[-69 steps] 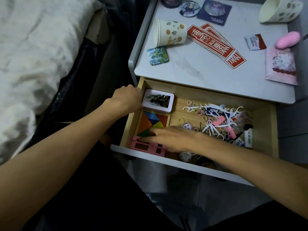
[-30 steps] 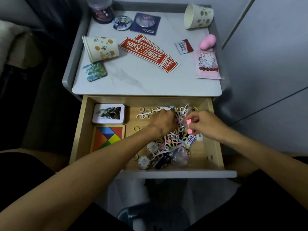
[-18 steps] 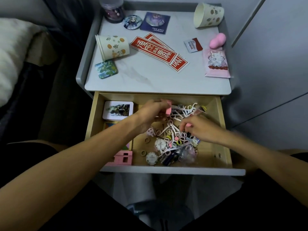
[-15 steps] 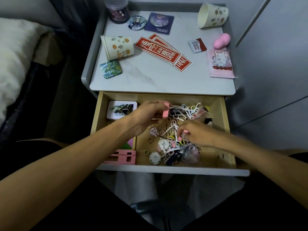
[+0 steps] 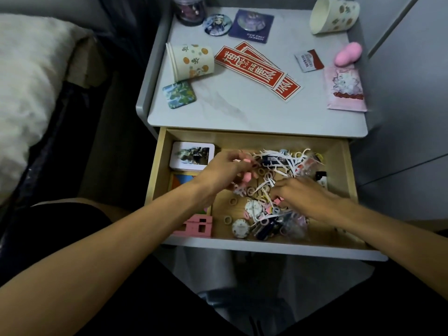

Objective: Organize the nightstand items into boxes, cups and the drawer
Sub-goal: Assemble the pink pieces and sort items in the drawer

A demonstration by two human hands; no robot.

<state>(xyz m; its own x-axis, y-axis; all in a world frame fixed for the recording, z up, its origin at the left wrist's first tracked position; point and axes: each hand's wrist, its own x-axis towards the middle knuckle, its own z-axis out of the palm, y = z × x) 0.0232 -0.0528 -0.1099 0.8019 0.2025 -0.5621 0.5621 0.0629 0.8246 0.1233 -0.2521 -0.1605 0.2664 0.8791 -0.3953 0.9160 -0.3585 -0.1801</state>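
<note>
Small pink pieces [image 5: 246, 177] were pinched in the curled grip of the left hand [image 5: 224, 170], just over the jumble [image 5: 274, 163] in the open drawer [image 5: 242, 139]. The right hand [image 5: 304, 195] dug curled fingers [image 5: 282, 190] into that jumble, its grip's catch impossible to tell. Behind, a paper cup [image 5: 194, 60] lay tipped on the table [image 5: 242, 110].

A dim bedside corner
We saw a bed [image 5: 31, 76] with a pale fluffy cover at the left and flat grey panels [image 5: 409, 98] crossed by thin dark seams at the right; the light was low and cool.
</note>
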